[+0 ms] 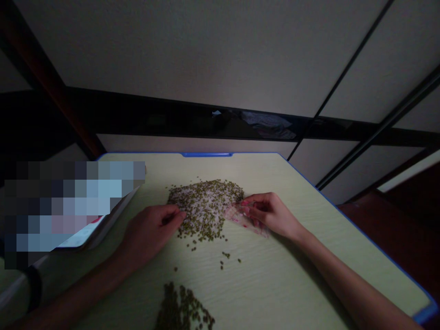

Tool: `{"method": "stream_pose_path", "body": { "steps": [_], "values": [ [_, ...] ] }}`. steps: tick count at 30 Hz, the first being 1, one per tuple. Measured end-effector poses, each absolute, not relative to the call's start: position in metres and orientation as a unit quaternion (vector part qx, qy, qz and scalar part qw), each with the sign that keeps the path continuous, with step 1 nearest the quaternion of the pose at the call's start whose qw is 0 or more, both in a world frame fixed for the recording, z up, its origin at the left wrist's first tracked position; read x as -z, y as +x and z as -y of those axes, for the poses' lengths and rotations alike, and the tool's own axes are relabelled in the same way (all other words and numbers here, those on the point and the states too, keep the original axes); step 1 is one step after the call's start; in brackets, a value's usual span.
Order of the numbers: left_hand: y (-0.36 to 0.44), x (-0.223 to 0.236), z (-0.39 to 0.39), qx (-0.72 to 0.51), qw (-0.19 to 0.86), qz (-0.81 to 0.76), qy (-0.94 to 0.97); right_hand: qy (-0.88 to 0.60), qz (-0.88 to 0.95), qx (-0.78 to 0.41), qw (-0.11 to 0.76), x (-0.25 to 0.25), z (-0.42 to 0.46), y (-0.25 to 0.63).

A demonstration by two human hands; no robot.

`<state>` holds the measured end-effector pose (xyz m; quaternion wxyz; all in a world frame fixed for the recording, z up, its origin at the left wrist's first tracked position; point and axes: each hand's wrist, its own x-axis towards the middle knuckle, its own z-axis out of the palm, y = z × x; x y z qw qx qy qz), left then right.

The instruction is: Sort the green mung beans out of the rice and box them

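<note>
A spread of green mung beans mixed with white rice-like grains (202, 206) lies on the pale table. At its left edge my left hand (153, 229) is closed, thumb and forefinger pinched together; what sits between the fingertips, if anything, is too small to make out. Past the right edge of the spread, my right hand (271, 213) pinches a small clear plastic bag (235, 217) with red print. Part of the bag is hidden under the fingers. Closer to me is a separate dark pile of mung beans (182, 309), cut off by the picture's lower edge.
The table (275, 275) has a blue rim and a blue handle-like piece (207, 155) at the far side. On the left a tilted screen (77, 240) stands, mostly blurred out. Several stray beans (225, 255) lie between the two piles. Behind the table rise light cabinet panels (192, 55).
</note>
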<state>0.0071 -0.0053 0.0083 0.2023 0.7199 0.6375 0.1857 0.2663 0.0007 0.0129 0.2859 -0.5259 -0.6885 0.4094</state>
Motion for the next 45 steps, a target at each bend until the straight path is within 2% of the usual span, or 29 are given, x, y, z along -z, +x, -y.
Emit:
{"method": "stream_pose_path", "body": {
  "steps": [34, 45],
  "values": [
    [0.0079, -0.0093, 0.0052, -0.183, 0.2, -0.637, 0.721, -0.498, 0.72, -0.405, 0.265, -0.0147, 0.0036, 0.2626],
    [0.0092, -0.0106, 0.0056, -0.182, 0.193, -0.641, 0.721, -0.473, 0.724, -0.436, 0.251, -0.0147, 0.0047, 0.2674]
  ]
}}
